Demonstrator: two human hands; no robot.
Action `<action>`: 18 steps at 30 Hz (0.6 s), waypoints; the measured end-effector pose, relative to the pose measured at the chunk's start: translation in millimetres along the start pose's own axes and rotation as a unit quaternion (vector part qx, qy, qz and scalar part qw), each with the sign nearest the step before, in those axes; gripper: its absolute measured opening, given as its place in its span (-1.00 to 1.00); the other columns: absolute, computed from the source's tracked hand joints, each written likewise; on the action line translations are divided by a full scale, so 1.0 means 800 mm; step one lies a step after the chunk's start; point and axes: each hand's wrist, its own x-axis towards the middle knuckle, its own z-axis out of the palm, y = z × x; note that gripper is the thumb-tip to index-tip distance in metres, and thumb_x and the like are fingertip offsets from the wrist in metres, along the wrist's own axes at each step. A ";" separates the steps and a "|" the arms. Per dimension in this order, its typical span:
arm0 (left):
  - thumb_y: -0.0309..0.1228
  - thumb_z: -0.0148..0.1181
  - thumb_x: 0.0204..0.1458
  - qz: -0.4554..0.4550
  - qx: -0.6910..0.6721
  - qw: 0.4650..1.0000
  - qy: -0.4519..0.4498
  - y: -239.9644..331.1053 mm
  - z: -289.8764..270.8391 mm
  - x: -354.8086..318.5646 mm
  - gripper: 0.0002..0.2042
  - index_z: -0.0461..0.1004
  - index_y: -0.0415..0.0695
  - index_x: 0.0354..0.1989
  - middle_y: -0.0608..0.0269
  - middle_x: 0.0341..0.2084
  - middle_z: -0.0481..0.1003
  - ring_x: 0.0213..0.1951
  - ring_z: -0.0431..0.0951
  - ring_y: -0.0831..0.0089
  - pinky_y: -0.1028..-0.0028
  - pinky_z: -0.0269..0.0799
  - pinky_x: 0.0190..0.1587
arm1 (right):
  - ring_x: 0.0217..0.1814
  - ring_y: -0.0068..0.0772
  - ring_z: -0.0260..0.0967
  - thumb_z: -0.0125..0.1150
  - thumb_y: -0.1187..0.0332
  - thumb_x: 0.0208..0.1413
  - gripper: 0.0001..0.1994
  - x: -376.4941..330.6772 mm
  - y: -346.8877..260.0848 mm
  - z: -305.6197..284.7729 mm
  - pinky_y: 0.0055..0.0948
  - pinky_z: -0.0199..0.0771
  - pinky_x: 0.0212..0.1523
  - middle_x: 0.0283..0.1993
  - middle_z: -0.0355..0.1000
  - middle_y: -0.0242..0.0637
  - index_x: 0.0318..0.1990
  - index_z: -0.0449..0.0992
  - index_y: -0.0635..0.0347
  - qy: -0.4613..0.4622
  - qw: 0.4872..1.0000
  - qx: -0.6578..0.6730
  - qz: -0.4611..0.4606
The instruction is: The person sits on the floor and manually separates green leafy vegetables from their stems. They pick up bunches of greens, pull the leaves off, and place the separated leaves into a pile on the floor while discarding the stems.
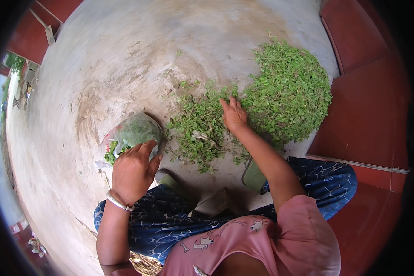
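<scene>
My right hand (235, 117) rests on a loose patch of green leafy stems (200, 122) on the ground, fingers spread, grasping nothing that I can see. Directly to its right lies a bigger heap of the same leafy greens (290, 92). My left hand (134, 171), with a pale bangle (118, 202) at the wrist, is over the near side of a clear plastic bag (145, 123) with greens inside. Its thumb and forefinger stand apart; the other fingers bend down out of sight. Some leaves (110, 154) show beside its knuckles, and whether it holds any is hidden.
Dusty pale concrete (124, 60) lies under everything. Dark red panels (363, 115) rise close on the right, and another red panel (25, 32) is at the far left. My green shoes (253, 175) are close to the smaller patch.
</scene>
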 end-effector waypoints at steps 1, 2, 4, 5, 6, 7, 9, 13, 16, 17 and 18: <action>-0.38 0.15 -0.03 -0.005 0.002 1.000 -0.001 -0.002 -0.001 -0.001 -0.74 0.40 -0.19 -0.17 0.06 -0.38 0.50 -0.38 0.52 0.13 0.29 0.41 -0.35 | 0.10 -0.01 0.19 0.14 0.45 -0.12 -0.48 0.008 -0.002 0.004 -0.09 0.38 -0.11 0.23 0.05 -0.10 0.10 0.33 -0.14 -0.006 1.000 -0.020 -0.002; -0.38 0.15 -0.03 -0.010 0.003 1.000 -0.001 -0.003 -0.002 -0.001 -0.74 0.40 -0.19 -0.17 0.06 -0.38 0.50 -0.39 0.52 0.13 0.29 0.41 -0.36 | 0.06 -0.01 0.23 0.16 0.47 -0.13 -0.48 0.014 -0.005 0.008 -0.03 0.35 -0.08 0.21 0.09 -0.10 0.09 0.34 -0.14 -0.010 0.999 -0.034 0.008; -0.37 0.15 -0.03 -0.015 0.005 1.000 0.004 -0.007 -0.001 -0.003 -0.75 0.40 -0.18 -0.17 0.06 -0.40 0.50 -0.40 0.52 0.12 0.29 0.41 -0.36 | 0.05 -0.01 0.24 0.14 0.47 -0.08 -0.51 0.026 -0.008 0.012 -0.04 0.35 -0.07 0.16 0.14 -0.08 0.09 0.34 -0.11 -0.135 0.991 -0.013 0.019; -0.37 0.15 -0.03 -0.018 0.005 1.000 0.004 -0.007 -0.002 -0.004 -0.74 0.40 -0.17 -0.17 0.06 -0.41 0.50 -0.40 0.52 0.12 0.29 0.41 -0.36 | 0.05 -0.01 0.24 0.13 0.47 -0.06 -0.53 0.029 -0.009 0.015 -0.04 0.34 -0.07 0.14 0.17 -0.07 0.08 0.34 -0.10 -0.197 0.980 -0.003 0.026; -0.36 0.15 -0.03 -0.021 0.004 1.000 0.004 -0.007 -0.003 -0.005 -0.74 0.40 -0.17 -0.17 0.06 -0.41 0.50 -0.40 0.52 0.12 0.29 0.41 -0.36 | -0.14 -0.21 0.38 0.09 0.46 0.05 -0.70 0.021 -0.014 0.018 -0.20 0.44 -0.29 -0.11 0.33 -0.14 -0.02 0.36 0.10 -0.141 0.988 0.064 -0.019; -0.36 0.14 -0.02 -0.024 0.002 1.000 0.004 -0.008 -0.003 -0.006 -0.74 0.40 -0.16 -0.16 0.07 -0.41 0.50 -0.40 0.52 0.12 0.29 0.41 -0.36 | -0.24 -0.31 0.39 0.10 0.43 0.06 -0.74 0.025 -0.016 0.018 -0.31 0.42 -0.37 -0.19 0.34 -0.21 -0.06 0.35 0.15 -0.207 0.952 0.221 0.035; -0.35 0.14 -0.02 -0.022 0.006 1.000 0.008 -0.012 -0.003 -0.009 -0.74 0.39 -0.16 -0.16 0.08 -0.42 0.50 -0.40 0.52 0.11 0.29 0.41 -0.36 | -0.42 -0.53 0.40 0.14 0.38 0.09 -0.78 0.040 -0.030 -0.003 -0.51 0.40 -0.53 -0.36 0.36 -0.35 -0.15 0.33 0.25 -0.322 0.789 0.504 0.141; -0.34 0.14 -0.01 -0.017 0.003 1.000 0.007 -0.013 -0.003 -0.011 -0.74 0.40 -0.15 -0.16 0.07 -0.41 0.51 -0.40 0.52 0.11 0.29 0.41 -0.36 | -0.37 -0.55 0.40 0.11 0.29 0.12 -0.71 0.057 -0.037 -0.048 -0.58 0.40 -0.47 -0.29 0.37 -0.36 -0.07 0.32 0.23 -0.226 0.736 0.621 0.147; -0.34 0.13 -0.01 -0.020 0.001 1.000 -0.005 -0.009 -0.007 -0.009 -0.75 0.40 -0.15 -0.16 0.06 -0.41 0.51 -0.39 0.52 0.11 0.28 0.41 -0.35 | -0.21 -0.34 0.39 0.16 0.21 0.08 -0.60 0.059 -0.024 -0.027 -0.37 0.43 -0.24 -0.16 0.39 -0.21 0.02 0.32 0.19 -0.100 0.935 0.334 0.059; -0.34 0.13 0.00 -0.019 -0.003 1.000 -0.004 -0.007 -0.009 -0.008 -0.75 0.40 -0.15 -0.16 0.06 -0.41 0.51 -0.39 0.52 0.11 0.28 0.41 -0.35 | -0.17 -0.29 0.38 0.17 0.19 0.06 -0.58 0.054 -0.019 -0.022 -0.34 0.40 -0.18 -0.12 0.38 -0.18 0.02 0.33 0.17 -0.121 0.943 0.306 0.054; -0.34 0.13 0.00 -0.022 -0.007 1.000 -0.004 -0.008 -0.009 -0.010 -0.75 0.40 -0.15 -0.16 0.06 -0.41 0.51 -0.39 0.52 0.11 0.28 0.41 -0.35 | -0.13 -0.23 0.36 0.18 0.16 0.04 -0.56 0.040 -0.024 -0.020 -0.30 0.37 -0.13 -0.08 0.37 -0.14 0.03 0.33 0.15 -0.145 0.949 0.277 0.045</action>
